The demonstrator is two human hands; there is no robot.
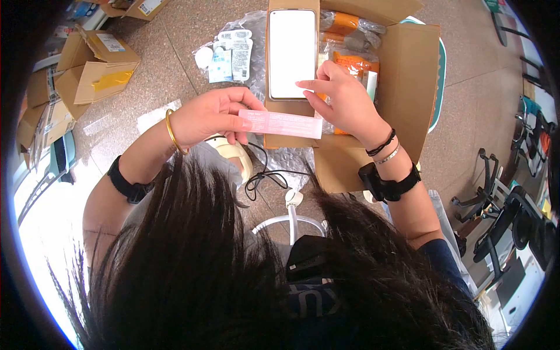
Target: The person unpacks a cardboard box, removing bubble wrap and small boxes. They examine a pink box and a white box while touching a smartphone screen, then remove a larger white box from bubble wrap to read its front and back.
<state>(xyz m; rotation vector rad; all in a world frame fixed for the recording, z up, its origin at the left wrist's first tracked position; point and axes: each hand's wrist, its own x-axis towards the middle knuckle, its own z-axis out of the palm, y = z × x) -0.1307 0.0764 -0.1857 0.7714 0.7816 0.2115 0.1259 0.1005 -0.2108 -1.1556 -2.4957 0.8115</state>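
We pinch pink box in left hand, best held steady; right hand, fingers apart, should touch phone lightly.

Pale pink box, white phone screen, brown carton, speckled brownish floor

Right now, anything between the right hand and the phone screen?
Nothing visible. The right hand has its index fingertip over the phone, though contact can't be told. The pink packet in the left hand sits off the phone's near end, not between.
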